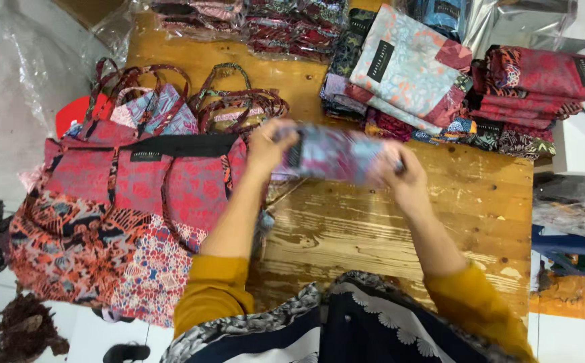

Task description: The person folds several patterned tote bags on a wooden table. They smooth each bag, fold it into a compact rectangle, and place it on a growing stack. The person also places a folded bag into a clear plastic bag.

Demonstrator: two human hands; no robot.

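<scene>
Patterned folded cloth (336, 154) with a black label is clamped in both closed grips, left hand (265, 149) and right hand (403, 176).

Red patterned tote bags (124, 202) are lying spread across the wooden table (400, 235), while folded batik cloths (521, 101) are sitting stacked near clear plastic sheeting (17, 74).

You stand in a small textile packing workshop: a worn wooden tabletop (386, 228) carries patterned cloth tote bags (124, 202) spread in a pile, folded batik cloths (407, 67) stacked with dark labels, more bundles sealed in clear plastic wrap (286, 27), and loose plastic sheeting (17, 74) alongside.
</scene>
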